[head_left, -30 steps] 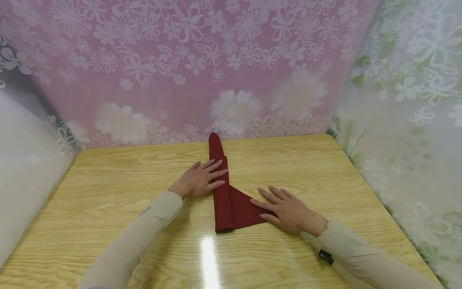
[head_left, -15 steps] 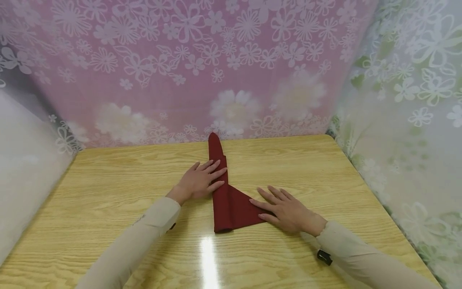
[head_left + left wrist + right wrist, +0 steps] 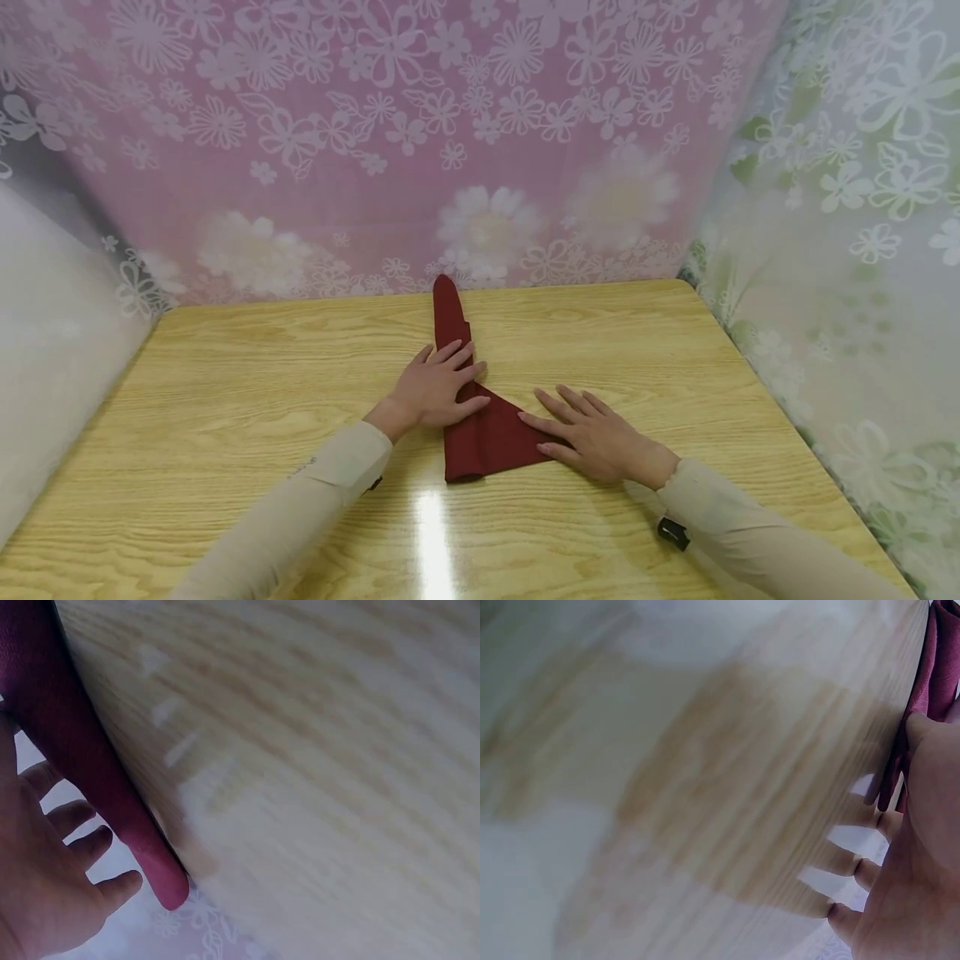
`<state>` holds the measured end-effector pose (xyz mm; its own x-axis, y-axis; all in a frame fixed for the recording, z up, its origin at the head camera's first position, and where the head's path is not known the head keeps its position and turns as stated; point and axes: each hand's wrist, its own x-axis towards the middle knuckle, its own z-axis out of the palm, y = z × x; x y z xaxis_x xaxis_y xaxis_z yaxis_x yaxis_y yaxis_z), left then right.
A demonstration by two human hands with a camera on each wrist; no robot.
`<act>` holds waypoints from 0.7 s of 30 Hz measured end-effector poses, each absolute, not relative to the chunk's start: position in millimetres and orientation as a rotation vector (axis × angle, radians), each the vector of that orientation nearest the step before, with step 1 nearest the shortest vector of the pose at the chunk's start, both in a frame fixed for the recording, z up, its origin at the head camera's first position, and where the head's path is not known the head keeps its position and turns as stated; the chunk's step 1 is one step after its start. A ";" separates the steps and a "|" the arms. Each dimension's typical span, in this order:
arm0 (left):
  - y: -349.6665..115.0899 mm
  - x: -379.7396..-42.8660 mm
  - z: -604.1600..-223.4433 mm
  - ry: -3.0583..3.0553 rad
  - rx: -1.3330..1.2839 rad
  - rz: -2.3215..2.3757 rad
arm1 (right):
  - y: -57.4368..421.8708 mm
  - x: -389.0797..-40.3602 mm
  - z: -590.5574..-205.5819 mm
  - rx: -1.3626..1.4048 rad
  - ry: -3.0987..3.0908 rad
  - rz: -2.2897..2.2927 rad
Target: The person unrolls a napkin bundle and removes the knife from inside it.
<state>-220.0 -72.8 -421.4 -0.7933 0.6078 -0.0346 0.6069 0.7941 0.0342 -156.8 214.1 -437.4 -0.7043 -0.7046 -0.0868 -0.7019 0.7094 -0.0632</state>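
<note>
No text, label, brand, number or sign can be read.

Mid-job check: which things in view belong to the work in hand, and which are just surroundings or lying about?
In the work:
- dark red cloth, folded
- left hand, resting on its long strip
- right hand, fingers on its pointed side

Surroundings:
- wooden table, only supporting
- pink floral hanging
- pale floral hanging
- black piece by the right sleeve, unclear what

stretches left arm (image 3: 315,496) from near left, with left hand (image 3: 429,393) palm down, fingers (image 3: 472,372) spread. extends right arm (image 3: 765,525) from near right, with right hand (image 3: 606,442) palm down, fingers pointing far left.
</note>
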 end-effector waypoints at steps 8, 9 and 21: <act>-64.5 -220.1 -426.8 2.918 0.977 -0.003 | 214.8 -156.1 -438.3 -1.133 2.794 -0.039; -64.3 -219.9 -426.3 2.920 0.965 -0.002 | 214.5 -156.0 -438.1 -1.131 2.794 -0.046; -64.3 -215.7 -418.1 2.969 0.873 0.011 | 214.8 -156.9 -439.1 -1.128 2.801 -0.062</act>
<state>-215.7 -64.3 -418.1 -0.8398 0.5412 -0.0432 0.5408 0.8409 0.0199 -156.9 214.8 -439.1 -0.7144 -0.6929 -0.0973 -0.6879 0.7210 -0.0832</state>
